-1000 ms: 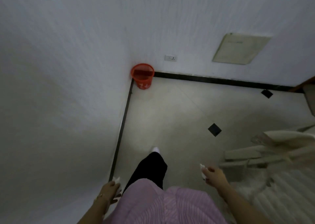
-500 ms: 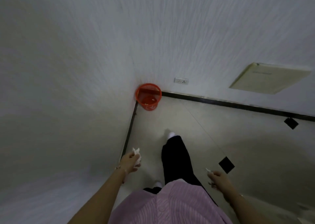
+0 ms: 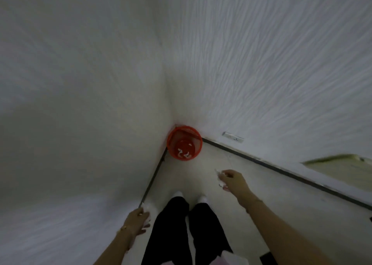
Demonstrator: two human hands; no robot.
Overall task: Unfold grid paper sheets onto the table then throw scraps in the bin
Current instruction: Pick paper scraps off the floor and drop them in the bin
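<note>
Change: the bin (image 3: 198,142) now sits just ahead of the feet, much closer than a second ago; the walk looks nearly done and the drop is likely next.
Left grip: left hand (image 3: 137,219) curled round a white scrap (image 3: 146,208), low beside the leg.
Right grip: right hand (image 3: 233,181) pinching a second scrap (image 3: 219,179), reached toward the bin, not over it.
Bin contents: a few white bits.
Floor: pale tile, dark skirting.
Room: corner of two white textured walls, with a wall socket (image 3: 233,137).
</note>
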